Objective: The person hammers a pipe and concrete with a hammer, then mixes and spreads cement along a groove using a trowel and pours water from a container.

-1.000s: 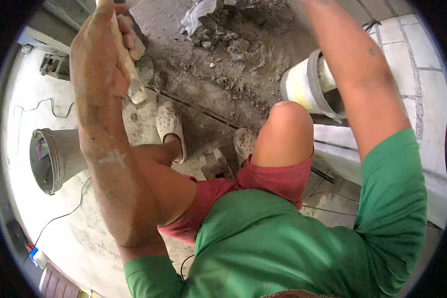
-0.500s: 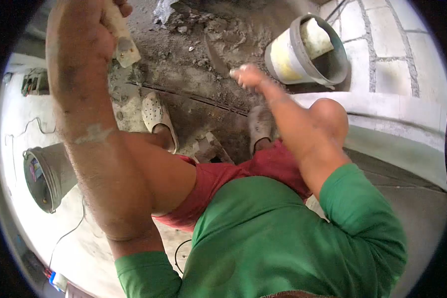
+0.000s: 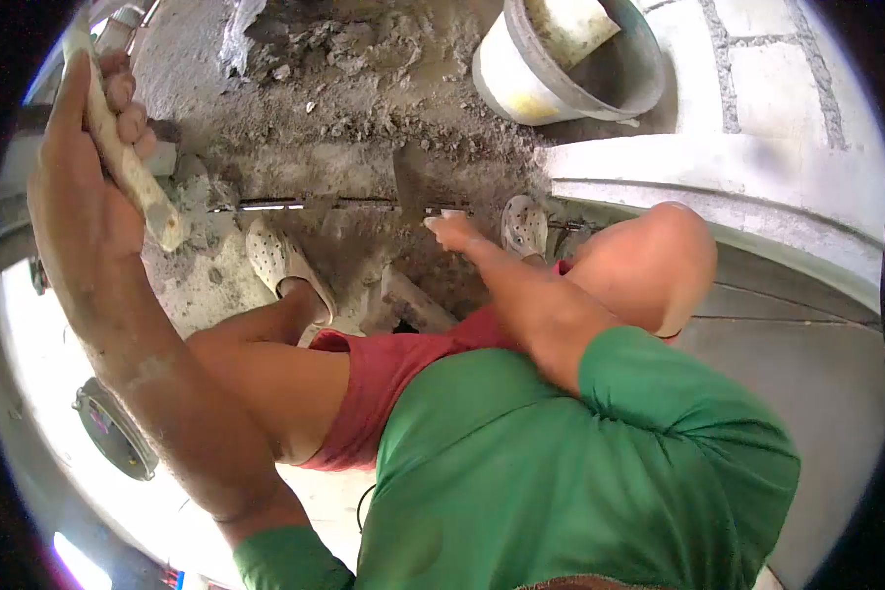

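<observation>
My left hand (image 3: pixel 103 147) is raised at the upper left, its fingers wrapped round a narrow, pale, dirt-smeared board (image 3: pixel 133 177). The board is seen nearly edge-on, and its lower end sticks out past the palm. Near my feet, my right hand (image 3: pixel 449 232) is closed on what looks like a trowel; its dark pointed blade (image 3: pixel 409 179) extends away from me over the dirty floor. Most of the handle is hidden in the fist. Beyond the blade lies a heap of crumbly grey mortar (image 3: pixel 364 69).
A pale bucket (image 3: pixel 521 84) with a light piece inside stands at the upper right, beside a white ledge (image 3: pixel 678 162) and a block wall (image 3: pixel 772 88). Another bucket (image 3: pixel 118 433) is at left. A dusty block (image 3: pixel 413 300) lies between my clogs (image 3: pixel 275 256).
My left hand has moved left and turned the board more edge-on. My right hand has come closer to my feet with the trowel. The whole view has shifted.
</observation>
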The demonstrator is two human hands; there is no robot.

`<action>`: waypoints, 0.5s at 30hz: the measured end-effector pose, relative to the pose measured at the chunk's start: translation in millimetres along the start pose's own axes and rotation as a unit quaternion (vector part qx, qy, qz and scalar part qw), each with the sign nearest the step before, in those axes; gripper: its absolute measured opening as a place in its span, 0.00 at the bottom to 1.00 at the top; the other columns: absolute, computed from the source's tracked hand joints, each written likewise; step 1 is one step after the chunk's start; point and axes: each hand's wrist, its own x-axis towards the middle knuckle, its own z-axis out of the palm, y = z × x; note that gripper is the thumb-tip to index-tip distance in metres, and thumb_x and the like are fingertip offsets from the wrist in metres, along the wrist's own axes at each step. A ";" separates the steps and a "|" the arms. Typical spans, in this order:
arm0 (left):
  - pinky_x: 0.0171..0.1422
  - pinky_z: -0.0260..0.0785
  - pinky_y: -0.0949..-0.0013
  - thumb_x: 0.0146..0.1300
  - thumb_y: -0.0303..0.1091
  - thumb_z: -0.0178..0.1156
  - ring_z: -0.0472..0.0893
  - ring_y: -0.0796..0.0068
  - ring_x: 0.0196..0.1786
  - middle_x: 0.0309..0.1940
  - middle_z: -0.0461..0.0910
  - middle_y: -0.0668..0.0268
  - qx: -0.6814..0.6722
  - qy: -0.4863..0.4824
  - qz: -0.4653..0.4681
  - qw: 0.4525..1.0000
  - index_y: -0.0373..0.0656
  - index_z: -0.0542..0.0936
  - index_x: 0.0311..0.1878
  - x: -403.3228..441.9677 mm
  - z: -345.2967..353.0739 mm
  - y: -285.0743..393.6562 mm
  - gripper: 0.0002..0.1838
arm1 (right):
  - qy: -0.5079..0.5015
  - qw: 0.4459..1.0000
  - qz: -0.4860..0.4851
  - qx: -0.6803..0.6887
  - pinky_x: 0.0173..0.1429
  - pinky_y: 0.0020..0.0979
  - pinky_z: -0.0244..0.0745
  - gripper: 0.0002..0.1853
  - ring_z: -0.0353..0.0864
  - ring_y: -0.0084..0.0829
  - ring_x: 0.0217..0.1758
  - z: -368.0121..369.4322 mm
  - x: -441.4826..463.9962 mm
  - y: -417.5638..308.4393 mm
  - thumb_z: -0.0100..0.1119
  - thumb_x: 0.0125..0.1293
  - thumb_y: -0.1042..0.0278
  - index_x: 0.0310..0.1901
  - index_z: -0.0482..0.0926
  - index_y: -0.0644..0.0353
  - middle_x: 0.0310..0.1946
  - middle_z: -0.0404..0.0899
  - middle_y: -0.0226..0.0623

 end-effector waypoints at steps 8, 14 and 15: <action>0.30 0.63 0.81 0.71 0.43 0.59 0.71 0.87 0.28 0.29 0.74 0.73 0.004 -0.077 -0.011 0.997 0.35 0.77 0.51 7.8 9.3 -0.8 0.19 | 0.025 0.998 0.049 0.033 0.31 0.37 0.72 0.25 0.78 0.30 0.24 -65.6 -33.3 38.2 0.58 0.65 0.44 0.35 0.77 0.65 0.26 0.79 0.36; 0.31 0.64 0.81 0.71 0.42 0.58 0.71 0.87 0.28 0.28 0.74 0.73 0.001 -0.058 -0.005 0.998 0.34 0.76 0.53 0.5 13.4 3.5 0.19 | 0.050 0.991 0.068 0.099 0.23 0.32 0.68 0.25 0.72 0.23 0.20 -91.9 -76.8 20.6 0.56 0.67 0.41 0.34 0.77 0.61 0.22 0.74 0.30; 0.31 0.64 0.81 0.71 0.42 0.58 0.71 0.87 0.28 0.28 0.74 0.73 0.002 -0.058 -0.004 0.998 0.34 0.76 0.53 0.8 13.0 4.2 0.19 | 0.049 0.997 0.047 0.036 0.28 0.35 0.71 0.26 0.76 0.28 0.24 -94.4 -72.7 23.9 0.56 0.67 0.41 0.36 0.77 0.62 0.25 0.77 0.35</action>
